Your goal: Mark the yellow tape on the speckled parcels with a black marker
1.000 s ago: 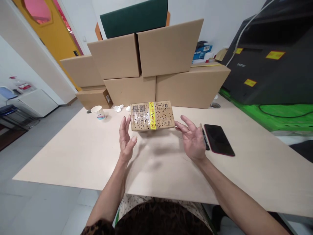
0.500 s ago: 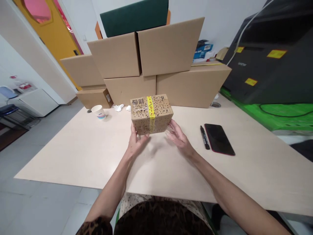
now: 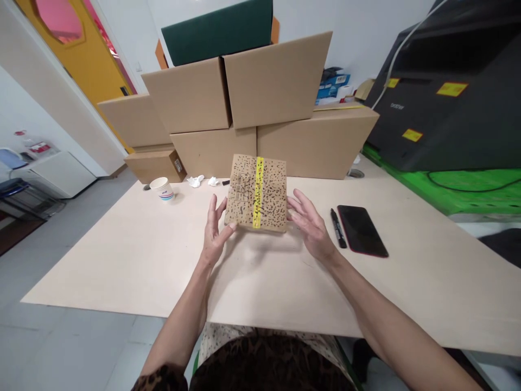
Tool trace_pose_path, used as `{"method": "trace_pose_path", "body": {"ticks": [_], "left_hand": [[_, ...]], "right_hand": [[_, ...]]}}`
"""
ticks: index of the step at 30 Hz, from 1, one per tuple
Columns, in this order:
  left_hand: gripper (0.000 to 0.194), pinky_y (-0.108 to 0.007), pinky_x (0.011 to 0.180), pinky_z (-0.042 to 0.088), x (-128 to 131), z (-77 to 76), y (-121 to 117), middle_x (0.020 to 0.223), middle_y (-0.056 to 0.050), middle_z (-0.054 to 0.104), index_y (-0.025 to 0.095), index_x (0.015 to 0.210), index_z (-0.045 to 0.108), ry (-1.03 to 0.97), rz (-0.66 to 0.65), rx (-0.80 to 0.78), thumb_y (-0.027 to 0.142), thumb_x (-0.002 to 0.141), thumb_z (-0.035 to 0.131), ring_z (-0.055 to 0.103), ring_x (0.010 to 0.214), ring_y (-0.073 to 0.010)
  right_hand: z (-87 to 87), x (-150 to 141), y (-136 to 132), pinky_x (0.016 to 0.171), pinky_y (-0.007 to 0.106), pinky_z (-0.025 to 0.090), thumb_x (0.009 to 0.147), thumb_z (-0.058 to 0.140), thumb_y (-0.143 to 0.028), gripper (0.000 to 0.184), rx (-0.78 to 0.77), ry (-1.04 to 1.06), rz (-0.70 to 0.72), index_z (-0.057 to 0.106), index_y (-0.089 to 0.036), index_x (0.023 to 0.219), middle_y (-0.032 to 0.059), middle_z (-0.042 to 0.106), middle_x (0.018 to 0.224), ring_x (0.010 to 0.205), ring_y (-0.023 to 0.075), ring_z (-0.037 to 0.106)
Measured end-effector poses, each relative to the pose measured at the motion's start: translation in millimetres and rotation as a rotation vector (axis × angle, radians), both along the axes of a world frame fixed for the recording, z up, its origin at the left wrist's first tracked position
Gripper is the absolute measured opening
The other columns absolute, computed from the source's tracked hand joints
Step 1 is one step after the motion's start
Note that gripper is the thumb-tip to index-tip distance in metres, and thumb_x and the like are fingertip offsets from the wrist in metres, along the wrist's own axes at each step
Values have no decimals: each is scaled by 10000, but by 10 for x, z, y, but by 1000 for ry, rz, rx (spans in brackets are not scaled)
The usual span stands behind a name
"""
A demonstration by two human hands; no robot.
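Small box, one: brown cardboard, black-speckled, with a strip of yellow tape down its face; tilted, over the table, between the fingers of two bare hands. Left hand: thumb at the box's near left corner, fingers along its left side, gripping it. Right hand: fingers loosely spread at the box's right side; whether the tips press on it cannot be told. Black marker, one: just right of the right fingers. Dark-screened device, one: beside the marker, farther right. Paper cup, one: left of the left fingers and farther off. Crumpled white scraps, two: beyond the left fingers. Large cardboard boxes, several: stacked beyond both sets of fingers, a dark green box on top.
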State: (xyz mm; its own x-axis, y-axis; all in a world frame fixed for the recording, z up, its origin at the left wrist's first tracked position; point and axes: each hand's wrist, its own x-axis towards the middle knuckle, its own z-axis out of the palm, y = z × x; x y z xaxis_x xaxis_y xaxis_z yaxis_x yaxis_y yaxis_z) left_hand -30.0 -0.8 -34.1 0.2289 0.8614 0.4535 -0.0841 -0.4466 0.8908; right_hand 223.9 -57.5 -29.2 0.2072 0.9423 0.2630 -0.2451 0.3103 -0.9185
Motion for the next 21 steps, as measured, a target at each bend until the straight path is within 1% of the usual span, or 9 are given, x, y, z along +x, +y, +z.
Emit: {"method": "trace_pose_path", "body": {"ticks": [3, 5, 9, 12, 14, 17, 19, 21], "left_hand": [[899, -583, 1234, 285, -23, -9, 19, 1599, -120, 459, 383, 1616, 205, -16, -38, 11, 445, 879, 717, 369, 1520, -310], [883, -601, 1224, 293, -39, -17, 32, 1601, -122, 458, 393, 1611, 216, -20, -71, 11, 465, 882, 709, 382, 1512, -323], [877, -597, 1229, 294, -45, 3, 31, 1627, -101, 424, 403, 1600, 263, -59, -108, 27, 468, 860, 730, 361, 1522, -335], [868, -564, 1237, 301, -30, 83, -4, 1626, -80, 431, 394, 1582, 319, -152, -136, 8, 445, 835, 759, 372, 1516, -333], [879, -541, 1239, 304, -26, 157, -39, 1609, -80, 458, 370, 1585, 322, -235, -165, -51, 428, 828, 766, 387, 1507, -332], [912, -531, 1239, 306, -40, 250, -80, 1584, -82, 491, 351, 1604, 274, -348, -213, -192, 428, 832, 754, 393, 1504, -329], [921, -526, 1244, 299, -51, 277, -89, 1581, -74, 496, 359, 1602, 276, -402, -242, -266, 427, 822, 762, 378, 1513, -324], [898, -506, 1255, 284, -47, 276, -84, 1596, -57, 478, 371, 1580, 332, -428, -258, -302, 411, 804, 783, 344, 1532, -315]], "right_hand": [[29, 5, 23, 1234, 532, 307, 810, 767, -485, 644, -20, 80, -26, 569, -305, 1396, 79, 572, 1511, 1491, 290, 411], [61, 4, 26, 1235, 538, 305, 808, 757, -483, 605, -23, 114, -32, 587, -305, 1360, 64, 596, 1488, 1480, 292, 428], [121, 11, 13, 1164, 541, 400, 808, 726, -514, 539, -19, 189, -16, 616, -323, 1300, 55, 689, 1364, 1409, 303, 515], [164, 36, -7, 1105, 547, 453, 819, 693, -549, 501, 4, 220, 9, 631, -344, 1272, 55, 715, 1322, 1381, 303, 542], [199, 63, -24, 1102, 556, 459, 823, 688, -542, 488, 24, 226, 54, 639, -350, 1269, 54, 715, 1324, 1374, 301, 551], [252, 102, -46, 1141, 553, 443, 819, 700, -507, 456, 51, 259, 124, 676, -339, 1241, 50, 711, 1333, 1372, 298, 556], [270, 120, -49, 1180, 538, 419, 812, 712, -489, 439, 71, 283, 136, 702, -325, 1219, 47, 700, 1352, 1386, 294, 544], [266, 127, -41, 1220, 516, 384, 805, 737, -447, 414, 65, 282, 122, 721, -323, 1200, 35, 675, 1392, 1412, 285, 520]]}}
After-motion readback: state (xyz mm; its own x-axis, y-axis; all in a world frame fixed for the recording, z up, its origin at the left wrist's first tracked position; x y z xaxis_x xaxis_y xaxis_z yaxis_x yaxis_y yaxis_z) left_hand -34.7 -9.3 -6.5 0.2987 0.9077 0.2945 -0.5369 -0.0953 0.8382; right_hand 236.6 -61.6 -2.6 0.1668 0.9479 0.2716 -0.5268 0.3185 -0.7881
